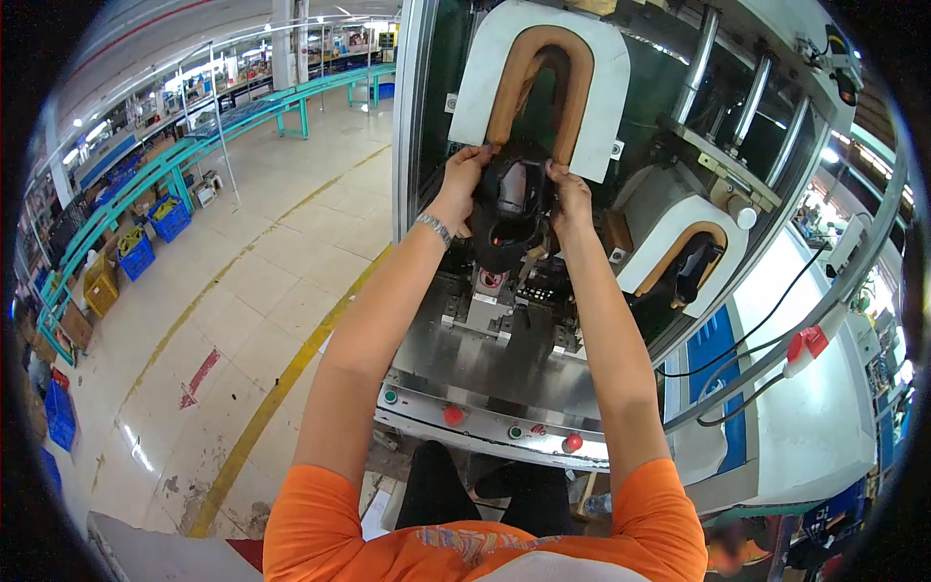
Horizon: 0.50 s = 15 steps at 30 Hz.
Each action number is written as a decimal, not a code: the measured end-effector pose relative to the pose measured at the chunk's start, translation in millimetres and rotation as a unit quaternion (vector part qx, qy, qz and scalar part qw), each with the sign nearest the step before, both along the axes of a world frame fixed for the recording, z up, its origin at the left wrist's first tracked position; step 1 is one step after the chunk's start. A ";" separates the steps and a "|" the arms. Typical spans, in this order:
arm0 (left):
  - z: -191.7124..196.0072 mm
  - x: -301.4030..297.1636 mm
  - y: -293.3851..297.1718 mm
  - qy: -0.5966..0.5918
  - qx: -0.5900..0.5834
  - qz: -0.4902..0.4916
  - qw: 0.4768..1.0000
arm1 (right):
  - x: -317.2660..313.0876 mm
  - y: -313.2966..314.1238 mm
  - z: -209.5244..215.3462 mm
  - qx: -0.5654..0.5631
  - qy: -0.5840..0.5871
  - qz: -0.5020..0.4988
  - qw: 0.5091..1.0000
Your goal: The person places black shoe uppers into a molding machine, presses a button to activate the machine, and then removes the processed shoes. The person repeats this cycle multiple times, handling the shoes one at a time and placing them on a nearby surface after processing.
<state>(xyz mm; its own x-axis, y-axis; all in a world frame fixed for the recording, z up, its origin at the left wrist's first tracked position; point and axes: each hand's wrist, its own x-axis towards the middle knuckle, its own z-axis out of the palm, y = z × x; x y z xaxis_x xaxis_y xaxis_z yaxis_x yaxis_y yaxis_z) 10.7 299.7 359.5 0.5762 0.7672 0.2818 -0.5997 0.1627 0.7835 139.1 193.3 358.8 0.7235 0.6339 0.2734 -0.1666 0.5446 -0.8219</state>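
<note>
A black shoe upper (502,250) sits over the machine's left station, its opening facing me. My left hand (462,182) has its fingers closed on the upper's left edge, and a metal-band watch circles that wrist. On the opposite edge, my right hand (571,199) pinches the material between thumb and fingers. Just beyond both hands stands a U-shaped brown pad (582,78) set in a white plate (613,82). At the right station, another dark shoe upper (692,266) rests inside a similar U-shaped pad (648,281).
Below the stations lies a metal machine bed (465,354), with red buttons (453,415) along its front panel. Steel rods (698,63) rise at the upper right. A grey bent pipe (844,291) and hanging cables flank the right side. A green conveyor frame (175,160) runs far left.
</note>
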 end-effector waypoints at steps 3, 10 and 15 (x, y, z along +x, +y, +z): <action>0.0 16.3 12.3 0.007 -0.010 0.042 0.999 | 48.6 42.7 -19.4 0.038 0.005 -0.065 0.997; -22.9 5.5 16.3 0.017 0.021 0.160 0.987 | 1.0 16.3 -29.9 -0.041 -0.093 -0.083 0.991; -61.6 -40.1 -69.6 0.001 0.404 0.460 0.791 | -38.4 -63.9 -140.9 -0.025 -0.112 -0.154 0.981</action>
<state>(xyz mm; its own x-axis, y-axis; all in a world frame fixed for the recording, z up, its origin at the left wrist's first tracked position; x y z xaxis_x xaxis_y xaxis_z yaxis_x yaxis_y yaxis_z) -29.4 230.2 297.9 -0.1199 0.4320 0.8939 -0.1710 -0.8959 0.4100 100.7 129.4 217.9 0.8082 0.4108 0.4220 0.1878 0.4994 -0.8458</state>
